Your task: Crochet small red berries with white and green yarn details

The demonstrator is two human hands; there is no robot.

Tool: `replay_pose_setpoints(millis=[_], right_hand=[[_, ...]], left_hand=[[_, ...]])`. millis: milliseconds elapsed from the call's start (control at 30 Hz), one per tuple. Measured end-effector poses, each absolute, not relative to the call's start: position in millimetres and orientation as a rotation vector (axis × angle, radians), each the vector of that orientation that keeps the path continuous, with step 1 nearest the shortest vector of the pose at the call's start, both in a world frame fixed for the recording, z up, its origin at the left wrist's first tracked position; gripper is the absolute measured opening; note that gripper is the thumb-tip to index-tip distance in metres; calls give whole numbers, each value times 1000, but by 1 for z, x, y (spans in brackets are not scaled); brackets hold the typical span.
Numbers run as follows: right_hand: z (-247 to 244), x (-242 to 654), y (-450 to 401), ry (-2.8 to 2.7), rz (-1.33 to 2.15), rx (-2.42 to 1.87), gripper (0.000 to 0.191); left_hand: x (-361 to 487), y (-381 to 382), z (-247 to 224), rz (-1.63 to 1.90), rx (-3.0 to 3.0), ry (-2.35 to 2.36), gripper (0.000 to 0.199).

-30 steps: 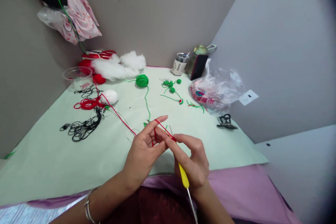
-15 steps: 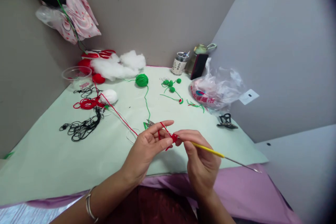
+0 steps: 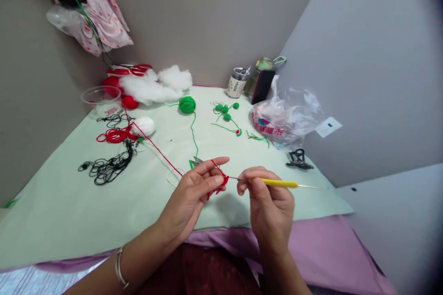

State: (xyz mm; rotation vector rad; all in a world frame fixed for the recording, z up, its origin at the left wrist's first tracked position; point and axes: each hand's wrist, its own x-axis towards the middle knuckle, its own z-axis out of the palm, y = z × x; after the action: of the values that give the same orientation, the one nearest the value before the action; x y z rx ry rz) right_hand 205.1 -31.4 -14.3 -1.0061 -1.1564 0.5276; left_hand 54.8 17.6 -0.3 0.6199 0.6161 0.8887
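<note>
My left hand (image 3: pixel 194 191) pinches a small red crochet piece (image 3: pixel 224 181) between thumb and fingers, with red yarn (image 3: pixel 162 154) looped over its raised index finger. That yarn runs back left to a red tangle (image 3: pixel 117 135). My right hand (image 3: pixel 272 203) grips the yellow handle of a crochet hook (image 3: pixel 280 183). The hook's thin metal tip reaches left to the edge of the red piece. Partly hidden behind my left fingers lie scissors (image 3: pixel 196 161).
A green yarn ball (image 3: pixel 187 105), white stuffing (image 3: pixel 148 88) and a white ball (image 3: pixel 144 126) lie farther back. Black yarn (image 3: pixel 110 166) is at left. Small green balls (image 3: pixel 226 117), a pen jar (image 3: pixel 237 83), a phone (image 3: pixel 263 87), a plastic bag (image 3: pixel 284 117) and a black clip (image 3: pixel 299 160) are at right.
My right hand has moved slightly right, away from my left fingers, and the hook now lies nearly level. More of its metal shaft shows beside the red piece.
</note>
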Motion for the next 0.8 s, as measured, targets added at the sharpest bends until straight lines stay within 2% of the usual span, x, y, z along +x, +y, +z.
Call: replay_pose_setpoints(millis=[67, 133, 200, 267, 333, 433, 600, 700, 800], right_hand=[[-18, 202, -31, -1247, 423, -1059, 20], [-25, 198, -32, -1408, 146, -1116, 25], [-32, 195, -33, -1537, -150, -1125, 35], [-35, 195, -32, -1564, -264, -1112, 38], [-33, 199, -31, -1478, -127, -1105, 32], [-23, 207, -27, -1237, 290, -1051, 20], [-13, 209, -25, -1008, 681, -888, 16], [-17, 203, -27, -1140, 564, -974, 18], [-24, 196, -32, -1437, 136, -1085, 32]], left_hand=[[57, 15, 0, 935, 679, 644, 42], [59, 12, -1, 934, 656, 645, 48], [60, 12, -3, 861, 560, 611, 48], [60, 15, -5, 777, 472, 564, 45], [58, 18, -7, 753, 443, 546, 40], [54, 23, -7, 775, 489, 580, 35], [47, 22, -4, 865, 813, 689, 27], [49, 18, -4, 963, 987, 722, 33], [54, 13, -5, 968, 904, 678, 51]])
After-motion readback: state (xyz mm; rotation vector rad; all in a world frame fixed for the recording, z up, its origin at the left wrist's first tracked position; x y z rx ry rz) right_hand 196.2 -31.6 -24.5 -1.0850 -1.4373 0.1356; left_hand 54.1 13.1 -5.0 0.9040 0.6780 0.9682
